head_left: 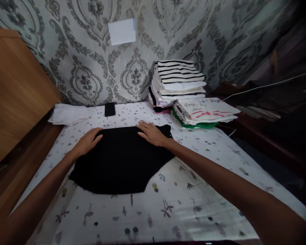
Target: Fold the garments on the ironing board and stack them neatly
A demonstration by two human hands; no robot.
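A black garment lies spread on the patterned white sheet, its far edge nearly straight and its near edge curved. At its far left corner rests my left hand, fingers stretched forward over the cloth's edge. My right hand lies flat with fingers apart on the far right part of the garment. Neither hand grips the fabric. What kind of garment it is cannot be made out.
A tall stack of folded clothes and a lower folded pile stand at the back right. Against the wall lie a black phone and folded white cloth. A wooden cabinet borders the left; a cable crosses at right.
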